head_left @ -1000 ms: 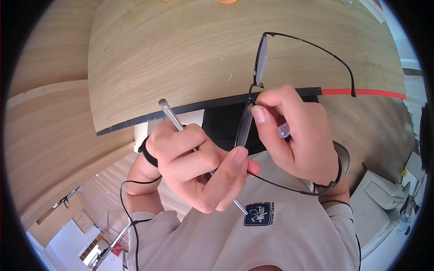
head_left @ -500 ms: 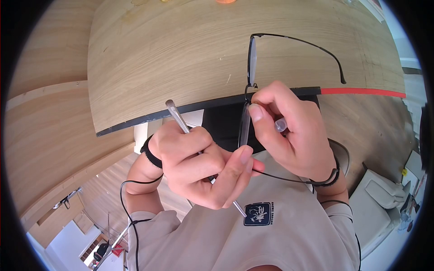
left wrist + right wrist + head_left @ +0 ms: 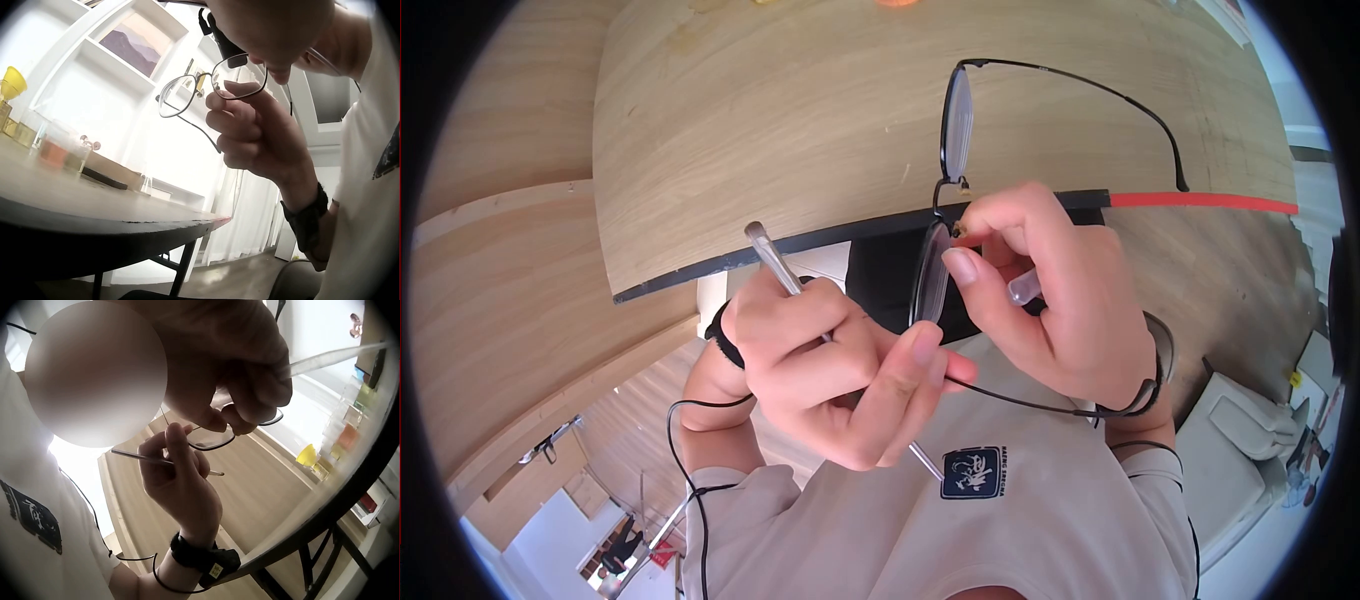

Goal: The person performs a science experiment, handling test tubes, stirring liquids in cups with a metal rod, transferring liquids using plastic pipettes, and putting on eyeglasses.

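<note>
My left hand grips a slim brush with a metal ferrule, bristles pointing up and away. Its thumb and forefinger also pinch the near end of black-framed eyeglasses, held upright on edge with both temples unfolded. My right hand curls round a translucent plastic dropper, whose thin stem sticks out in the right wrist view. Its thumb and forefinger are slightly parted beside the bridge. A small brownish nose pad lies at the forefinger's tip; the other nose pad shows above it.
The wooden table with a dark edge lies just beyond the hands. On it stand a yellow funnel and an orange-filled container. A black cable runs along the left arm. A pale chair stands at right.
The right thumb and forefinger, closed together at the bridge before, have parted, exposing the lower nose pad. The eyeglasses shifted slightly left and turned a little. Brush and dropper stay held.
</note>
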The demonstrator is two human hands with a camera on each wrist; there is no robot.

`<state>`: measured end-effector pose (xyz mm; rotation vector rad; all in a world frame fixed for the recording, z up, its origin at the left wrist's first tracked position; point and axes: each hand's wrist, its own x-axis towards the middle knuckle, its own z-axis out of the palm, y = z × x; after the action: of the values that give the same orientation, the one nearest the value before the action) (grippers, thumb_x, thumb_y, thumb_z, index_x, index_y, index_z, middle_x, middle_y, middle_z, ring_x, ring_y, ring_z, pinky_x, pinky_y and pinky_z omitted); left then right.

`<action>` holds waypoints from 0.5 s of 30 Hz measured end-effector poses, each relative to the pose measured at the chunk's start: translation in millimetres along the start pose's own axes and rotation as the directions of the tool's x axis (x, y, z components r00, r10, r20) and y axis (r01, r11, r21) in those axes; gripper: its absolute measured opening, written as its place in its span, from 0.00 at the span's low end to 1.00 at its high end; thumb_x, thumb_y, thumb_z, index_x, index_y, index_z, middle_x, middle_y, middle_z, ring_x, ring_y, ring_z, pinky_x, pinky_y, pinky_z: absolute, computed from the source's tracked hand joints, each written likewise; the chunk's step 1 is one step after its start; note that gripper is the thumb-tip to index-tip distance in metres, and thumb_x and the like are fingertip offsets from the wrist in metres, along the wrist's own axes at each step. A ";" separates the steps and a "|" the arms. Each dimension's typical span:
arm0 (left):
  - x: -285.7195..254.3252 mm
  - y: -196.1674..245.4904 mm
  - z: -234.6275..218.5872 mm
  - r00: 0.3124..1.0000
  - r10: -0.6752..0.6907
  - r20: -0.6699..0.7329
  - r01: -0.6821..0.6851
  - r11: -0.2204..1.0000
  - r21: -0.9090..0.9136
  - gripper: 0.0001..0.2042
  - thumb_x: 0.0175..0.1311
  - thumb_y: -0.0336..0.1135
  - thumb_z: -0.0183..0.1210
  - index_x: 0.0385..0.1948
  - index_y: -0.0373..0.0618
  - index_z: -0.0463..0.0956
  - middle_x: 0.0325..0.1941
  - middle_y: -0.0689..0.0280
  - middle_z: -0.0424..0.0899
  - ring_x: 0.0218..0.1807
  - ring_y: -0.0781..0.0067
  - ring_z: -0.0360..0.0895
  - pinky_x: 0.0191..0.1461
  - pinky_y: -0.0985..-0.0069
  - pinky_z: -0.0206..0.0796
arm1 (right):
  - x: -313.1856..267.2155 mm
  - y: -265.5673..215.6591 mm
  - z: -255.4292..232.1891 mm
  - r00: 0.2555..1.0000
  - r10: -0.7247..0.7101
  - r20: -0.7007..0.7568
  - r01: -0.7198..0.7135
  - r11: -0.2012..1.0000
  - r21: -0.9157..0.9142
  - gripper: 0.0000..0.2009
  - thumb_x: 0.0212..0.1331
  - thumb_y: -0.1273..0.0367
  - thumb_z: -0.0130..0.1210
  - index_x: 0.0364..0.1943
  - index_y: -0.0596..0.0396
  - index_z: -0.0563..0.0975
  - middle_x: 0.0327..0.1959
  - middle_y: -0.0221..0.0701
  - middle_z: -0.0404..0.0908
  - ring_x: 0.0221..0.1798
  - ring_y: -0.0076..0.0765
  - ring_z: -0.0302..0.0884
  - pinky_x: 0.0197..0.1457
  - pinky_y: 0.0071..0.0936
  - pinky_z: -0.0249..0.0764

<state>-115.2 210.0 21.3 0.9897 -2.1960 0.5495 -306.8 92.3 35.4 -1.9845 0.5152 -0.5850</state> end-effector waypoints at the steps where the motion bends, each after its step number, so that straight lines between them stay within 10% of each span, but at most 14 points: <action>1: 3.5 -6.5 3.5 0.995 0.088 -0.049 -0.086 0.996 0.031 0.14 0.66 0.38 0.67 0.38 0.37 0.73 0.46 0.55 0.74 0.17 0.73 0.64 0.21 0.75 0.49 | -0.4 -0.5 0.4 1.000 0.003 0.000 -0.003 1.000 0.000 0.06 0.65 0.76 0.58 0.41 0.58 0.72 0.20 0.31 0.76 0.18 0.25 0.71 0.23 0.23 0.64; 15: -3.2 -2.0 4.5 0.993 0.098 -0.062 -0.099 0.995 -0.010 0.14 0.66 0.40 0.66 0.37 0.40 0.73 0.45 0.59 0.74 0.18 0.74 0.62 0.21 0.76 0.48 | 4.1 5.1 1.1 0.967 -0.252 -0.036 0.233 0.934 -0.272 0.09 0.54 0.75 0.63 0.35 0.53 0.73 0.18 0.27 0.72 0.16 0.32 0.70 0.19 0.27 0.63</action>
<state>-113.8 207.6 16.2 0.8504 -2.1998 0.6020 -303.5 88.4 31.2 -2.3111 0.4093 -0.7744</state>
